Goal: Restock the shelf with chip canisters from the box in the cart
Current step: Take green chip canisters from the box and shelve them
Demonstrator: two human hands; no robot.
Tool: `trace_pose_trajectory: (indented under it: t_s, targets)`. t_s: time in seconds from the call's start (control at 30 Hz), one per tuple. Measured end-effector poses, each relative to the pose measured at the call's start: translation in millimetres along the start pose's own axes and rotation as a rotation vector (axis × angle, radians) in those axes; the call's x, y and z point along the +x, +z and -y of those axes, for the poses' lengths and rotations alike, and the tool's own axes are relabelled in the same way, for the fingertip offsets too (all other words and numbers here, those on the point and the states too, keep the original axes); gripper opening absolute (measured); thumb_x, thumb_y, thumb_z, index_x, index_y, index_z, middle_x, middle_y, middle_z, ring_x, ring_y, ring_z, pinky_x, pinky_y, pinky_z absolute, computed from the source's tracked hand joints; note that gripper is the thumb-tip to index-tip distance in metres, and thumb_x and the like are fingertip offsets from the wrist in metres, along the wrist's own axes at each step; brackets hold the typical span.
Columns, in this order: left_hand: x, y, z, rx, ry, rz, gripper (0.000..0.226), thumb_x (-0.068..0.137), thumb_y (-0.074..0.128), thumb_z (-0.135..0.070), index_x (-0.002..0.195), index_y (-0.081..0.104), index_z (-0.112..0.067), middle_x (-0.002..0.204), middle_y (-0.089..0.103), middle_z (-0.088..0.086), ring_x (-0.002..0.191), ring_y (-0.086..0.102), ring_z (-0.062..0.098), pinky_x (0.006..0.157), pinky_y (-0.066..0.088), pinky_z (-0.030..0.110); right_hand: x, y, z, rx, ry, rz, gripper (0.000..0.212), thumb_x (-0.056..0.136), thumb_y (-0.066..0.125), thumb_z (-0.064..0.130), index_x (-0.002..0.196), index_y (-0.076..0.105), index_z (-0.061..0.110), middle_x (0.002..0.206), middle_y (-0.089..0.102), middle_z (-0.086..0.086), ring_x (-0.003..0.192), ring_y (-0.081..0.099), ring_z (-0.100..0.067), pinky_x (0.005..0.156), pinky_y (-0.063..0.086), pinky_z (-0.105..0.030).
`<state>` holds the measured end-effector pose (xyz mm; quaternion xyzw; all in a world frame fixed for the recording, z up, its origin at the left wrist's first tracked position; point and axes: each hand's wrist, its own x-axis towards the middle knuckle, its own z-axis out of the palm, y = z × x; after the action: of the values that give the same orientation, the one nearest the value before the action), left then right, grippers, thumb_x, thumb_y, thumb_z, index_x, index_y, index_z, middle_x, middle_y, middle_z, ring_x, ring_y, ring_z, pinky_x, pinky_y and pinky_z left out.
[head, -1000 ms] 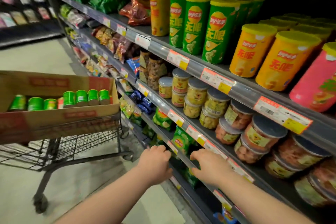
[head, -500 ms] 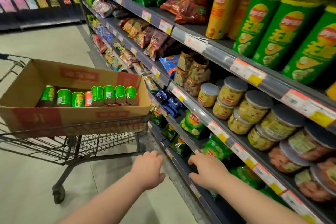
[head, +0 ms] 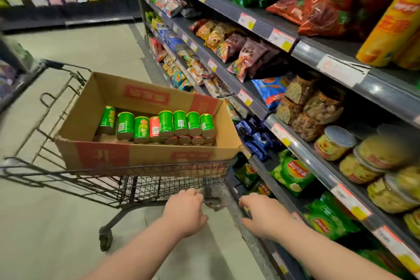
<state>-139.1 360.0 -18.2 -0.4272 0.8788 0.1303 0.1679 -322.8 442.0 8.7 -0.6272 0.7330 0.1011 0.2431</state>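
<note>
Head view: left hand (head: 184,211) and right hand (head: 261,218) reach forward with fingers loosely curled, holding nothing. Beyond the fingers, green cylindrical chip canisters (head: 166,124) lie in the brown cardboard box (head: 141,154) atop the black wire cart (head: 159,184); dark metal shelf (head: 302,150) right.

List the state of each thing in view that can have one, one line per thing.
Cardboard box: open, flaps up, sitting in the cart.
Chip canisters: lying on their sides in the box, mostly green, one red.
Shopping cart: standing on the floor beside the shelves.
Left hand: empty, fingers curled.
Right hand: empty, open, near the low shelf edge.
Yellow canister: upright on upper shelf.
</note>
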Motion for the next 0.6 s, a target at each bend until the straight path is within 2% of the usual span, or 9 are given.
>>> trace_pose_trajectory:
  t_s: [0.23,0.4,0.6]
  targets:
    - [12,1,33,-0.08,-0.117,-0.015,0.05,0.087,0.048,-0.047,0.13,0.047,-0.019,0.133,0.046,0.005,0.123,0.044,0.026,0.098,0.041,0.038,53,-24,20,-0.078,-0.122,0.04,0.035,0.09,0.051,0.036,0.124,0.05,0.024,0.124,0.054,-0.001,0.108,0.056,-0.023,0.084,0.045,-0.033]
    - [24,-19,69,-0.099,-0.262,-0.068,0.045,0.088,0.048,-0.046,0.123,0.049,-0.018,0.125,0.047,0.003,0.121,0.045,0.024,0.096,0.04,0.035,112,-48,38,-0.101,-0.272,0.052,0.042,0.089,0.051,0.043,0.128,0.048,0.027,0.13,0.051,0.001,0.118,0.05,-0.024,0.095,0.044,-0.036]
    - [60,-49,92,-0.101,-0.388,-0.082,0.045,0.089,0.047,-0.048,0.123,0.049,-0.018,0.123,0.048,0.003,0.119,0.046,0.025,0.097,0.041,0.036,177,-85,44,-0.128,-0.389,0.027,0.041,0.088,0.053,0.043,0.127,0.049,0.027,0.127,0.054,-0.001,0.115,0.052,-0.023,0.095,0.046,-0.035]
